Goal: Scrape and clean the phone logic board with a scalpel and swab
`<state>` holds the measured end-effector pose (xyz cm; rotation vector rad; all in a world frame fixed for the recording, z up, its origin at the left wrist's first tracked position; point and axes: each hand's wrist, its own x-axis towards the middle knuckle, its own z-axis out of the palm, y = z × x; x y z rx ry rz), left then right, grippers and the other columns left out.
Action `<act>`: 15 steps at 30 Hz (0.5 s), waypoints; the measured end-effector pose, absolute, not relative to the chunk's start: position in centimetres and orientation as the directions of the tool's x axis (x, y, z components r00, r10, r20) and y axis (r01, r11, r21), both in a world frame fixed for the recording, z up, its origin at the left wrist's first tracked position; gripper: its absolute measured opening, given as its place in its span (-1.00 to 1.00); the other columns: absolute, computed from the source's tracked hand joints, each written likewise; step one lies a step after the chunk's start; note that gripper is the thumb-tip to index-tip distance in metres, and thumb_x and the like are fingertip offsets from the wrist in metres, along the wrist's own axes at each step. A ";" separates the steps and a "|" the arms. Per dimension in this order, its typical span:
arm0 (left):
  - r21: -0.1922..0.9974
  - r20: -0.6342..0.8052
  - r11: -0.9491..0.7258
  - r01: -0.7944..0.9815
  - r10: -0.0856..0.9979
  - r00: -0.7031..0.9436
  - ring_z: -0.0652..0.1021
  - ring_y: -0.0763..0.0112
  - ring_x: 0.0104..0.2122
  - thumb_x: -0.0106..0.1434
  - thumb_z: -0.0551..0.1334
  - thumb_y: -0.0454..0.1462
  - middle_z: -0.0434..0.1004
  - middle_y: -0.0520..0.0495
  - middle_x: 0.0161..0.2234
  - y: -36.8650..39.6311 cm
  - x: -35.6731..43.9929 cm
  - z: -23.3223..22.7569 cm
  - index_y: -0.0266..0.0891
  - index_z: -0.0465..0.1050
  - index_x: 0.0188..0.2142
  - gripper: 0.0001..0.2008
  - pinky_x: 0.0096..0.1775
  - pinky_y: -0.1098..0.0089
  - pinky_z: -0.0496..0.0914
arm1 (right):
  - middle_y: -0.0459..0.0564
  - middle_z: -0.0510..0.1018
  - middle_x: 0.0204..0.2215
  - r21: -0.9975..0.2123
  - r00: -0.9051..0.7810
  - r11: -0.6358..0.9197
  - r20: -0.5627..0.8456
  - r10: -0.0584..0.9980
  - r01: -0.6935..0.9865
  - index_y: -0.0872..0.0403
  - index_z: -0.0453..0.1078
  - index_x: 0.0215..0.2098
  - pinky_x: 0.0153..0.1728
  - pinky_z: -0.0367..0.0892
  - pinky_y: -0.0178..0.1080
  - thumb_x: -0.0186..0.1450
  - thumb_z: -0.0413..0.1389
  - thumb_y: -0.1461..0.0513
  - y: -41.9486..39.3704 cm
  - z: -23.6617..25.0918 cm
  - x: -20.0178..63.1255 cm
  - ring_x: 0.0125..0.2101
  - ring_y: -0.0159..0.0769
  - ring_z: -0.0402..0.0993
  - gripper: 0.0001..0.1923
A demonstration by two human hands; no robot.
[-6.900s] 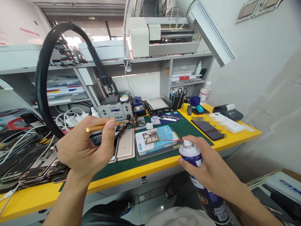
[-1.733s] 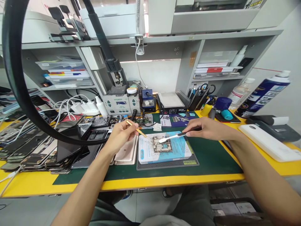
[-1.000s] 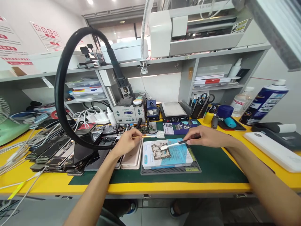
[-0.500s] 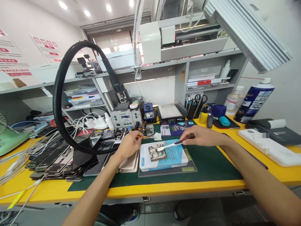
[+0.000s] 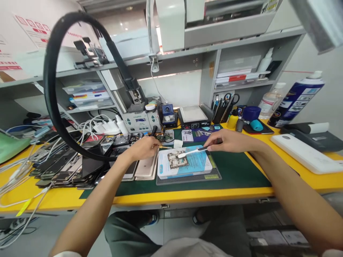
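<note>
A yellow bench [image 5: 187,195] is running across the lower half of the frame, with a green mat [image 5: 241,175] lying at its centre. A black hose [image 5: 50,96] is looping through the upper left. A blue spray can [image 5: 296,100] is standing tilted at the right edge. A white and blue pad [image 5: 184,165] is lying at centre, and a circuit board [image 5: 175,161] is sitting on its left part. The right hand [image 5: 227,141] is pinching a white brush [image 5: 191,153], whose head is touching the board. The left hand [image 5: 143,148], just left of the pad, is gripping a thin gold tool [image 5: 164,146] with closed fingers, its tip pointing toward the pad's upper left corner.
</note>
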<state>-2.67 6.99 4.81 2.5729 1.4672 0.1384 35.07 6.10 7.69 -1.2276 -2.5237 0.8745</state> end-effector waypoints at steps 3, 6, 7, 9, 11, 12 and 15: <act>0.214 -0.021 -0.478 0.852 0.870 0.493 0.62 0.23 -0.05 0.47 0.29 -0.11 0.60 -0.13 0.01 7.1 -2.9 4.4 -0.21 0.55 -0.02 -0.76 0.02 0.12 0.56 | 0.04 0.72 -0.18 -0.590 -0.630 0.472 -0.082 0.773 0.655 0.01 0.69 -0.10 -0.25 0.37 -0.16 0.31 0.24 -0.12 6.2 7.6 34.9 -0.22 -0.06 0.59 -0.55; 0.241 0.005 -0.465 0.852 0.878 0.478 0.62 0.23 -0.05 0.47 0.30 -0.10 0.61 -0.12 -0.01 6.7 -2.8 4.2 -0.22 0.55 -0.04 -0.75 0.04 0.10 0.55 | 0.02 0.71 -0.25 -0.585 -0.629 0.466 -0.101 0.771 0.664 0.03 0.69 -0.12 -0.30 0.36 -0.18 0.30 0.25 -0.11 6.1 7.8 34.9 -0.30 -0.12 0.56 -0.57; 0.254 0.032 -0.466 0.848 0.880 0.474 0.61 0.21 -0.02 0.47 0.30 -0.09 0.60 -0.13 0.00 6.4 -2.8 4.4 -0.22 0.55 -0.03 -0.74 0.07 0.07 0.53 | 0.02 0.70 -0.26 -0.583 -0.629 0.464 -0.106 0.770 0.667 0.03 0.69 -0.12 -0.31 0.35 -0.19 0.30 0.25 -0.10 6.0 7.9 35.0 -0.31 -0.14 0.56 -0.57; 0.295 0.096 -0.476 0.829 0.877 0.470 0.59 0.16 0.05 0.48 0.27 -0.10 0.60 -0.15 0.03 5.5 -2.8 4.8 -0.23 0.54 0.01 -0.72 0.15 -0.01 0.47 | 0.03 0.70 -0.28 -0.579 -0.627 0.461 -0.114 0.771 0.672 0.04 0.69 -0.12 -0.32 0.35 -0.19 0.29 0.25 -0.10 5.9 8.2 35.1 -0.32 -0.14 0.55 -0.56; 0.351 0.136 -0.495 0.795 0.867 0.480 0.58 0.13 0.08 0.48 0.23 -0.10 0.62 -0.16 0.06 4.1 -2.9 5.4 -0.21 0.54 0.06 -0.69 0.18 0.01 0.44 | 0.03 0.69 -0.30 -0.580 -0.627 0.458 -0.120 0.770 0.673 0.05 0.69 -0.13 -0.32 0.35 -0.19 0.29 0.25 -0.09 5.7 8.4 35.1 -0.32 -0.14 0.56 -0.56; 0.379 0.139 -0.504 0.776 0.860 0.491 0.59 0.12 0.08 0.47 0.22 -0.08 0.63 -0.15 0.07 3.4 -2.9 5.7 -0.19 0.55 0.09 -0.67 0.17 0.06 0.45 | 0.03 0.69 -0.30 -0.583 -0.628 0.456 -0.123 0.769 0.673 0.05 0.69 -0.13 -0.32 0.35 -0.19 0.29 0.25 -0.09 5.7 8.5 35.1 -0.32 -0.13 0.56 -0.56; 0.439 0.122 -0.524 0.730 0.840 0.529 0.58 0.04 0.12 0.34 0.30 0.01 0.59 -0.17 0.17 1.4 -3.1 5.9 -0.13 0.53 0.18 -0.50 0.18 0.12 0.46 | 0.02 0.69 -0.31 -0.591 -0.632 0.450 -0.135 0.763 0.669 0.02 0.70 -0.15 -0.33 0.35 -0.18 0.28 0.25 -0.10 5.5 8.5 34.8 -0.33 -0.14 0.55 -0.58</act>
